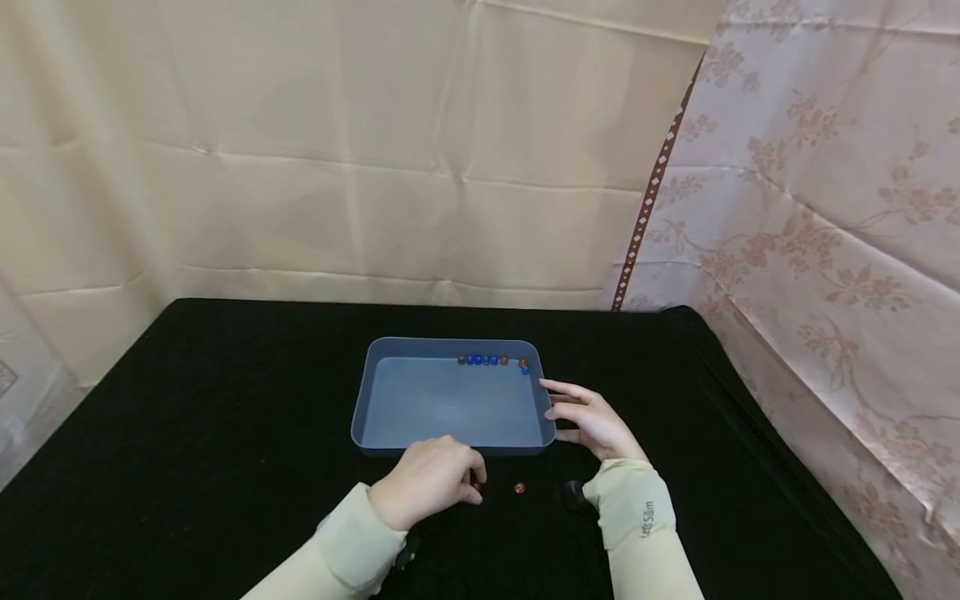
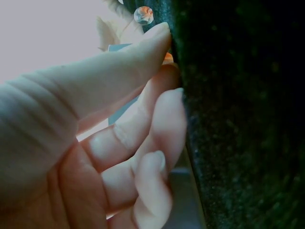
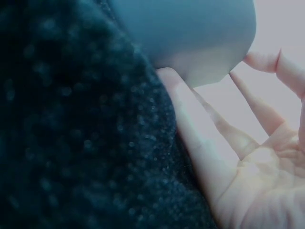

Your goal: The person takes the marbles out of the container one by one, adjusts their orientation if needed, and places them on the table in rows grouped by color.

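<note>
At the front of a blue-grey tray, my left hand reaches down to the black cloth. Its thumb and index finger pinch an orange-brown marble, mostly hidden by the fingertips. To the right of that hand, another orange marble lies loose on the cloth. My right hand touches the tray's right side near the front corner with its fingertips, the fingers spread and fairly straight. Inside the tray, several blue and brownish marbles line up along the back wall, with an orange marble and a blue one at the back right corner.
A black cloth covers the table. Behind it hangs a cream curtain, and a floral curtain borders the right side. A dark object sits at the right cuff.
</note>
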`<state>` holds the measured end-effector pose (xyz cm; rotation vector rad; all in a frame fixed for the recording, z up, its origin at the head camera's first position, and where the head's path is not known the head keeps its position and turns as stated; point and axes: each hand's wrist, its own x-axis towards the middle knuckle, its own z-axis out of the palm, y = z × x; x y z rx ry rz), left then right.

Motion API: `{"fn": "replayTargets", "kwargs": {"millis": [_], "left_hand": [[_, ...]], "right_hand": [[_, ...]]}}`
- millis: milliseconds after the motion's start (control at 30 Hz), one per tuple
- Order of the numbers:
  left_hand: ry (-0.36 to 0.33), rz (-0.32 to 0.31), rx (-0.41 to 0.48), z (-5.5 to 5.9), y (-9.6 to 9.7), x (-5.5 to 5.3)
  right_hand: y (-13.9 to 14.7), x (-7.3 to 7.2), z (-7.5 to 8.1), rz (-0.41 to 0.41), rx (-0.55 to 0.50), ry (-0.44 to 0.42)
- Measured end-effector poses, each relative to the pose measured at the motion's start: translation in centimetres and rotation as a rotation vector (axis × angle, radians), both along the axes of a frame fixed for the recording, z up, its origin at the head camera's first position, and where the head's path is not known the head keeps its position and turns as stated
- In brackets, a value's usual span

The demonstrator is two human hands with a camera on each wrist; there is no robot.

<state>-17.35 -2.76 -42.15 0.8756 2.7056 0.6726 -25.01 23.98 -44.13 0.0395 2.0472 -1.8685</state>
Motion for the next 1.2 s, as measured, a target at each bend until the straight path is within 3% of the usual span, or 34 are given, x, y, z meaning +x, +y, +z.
{"fn": "replayTargets", "kwargs": {"millis": [567,800,1200], "left_hand": [[0.027,0.001,-0.009,0.1,0.2,0.0],[-0.029,0.021,0.07,0.9,0.0,0.0],[0.006,0.102,0.226,2.0,-0.6,-0.3]], "right_hand": [[0.2,0.1,-0.1,-0.011,-0.004,-0.007],[0.2,0.1,-0.1,-0.008,-0.01,-0.007],[0.0,0.0,-0.3,-0.004,-0.005,0.01]]}}
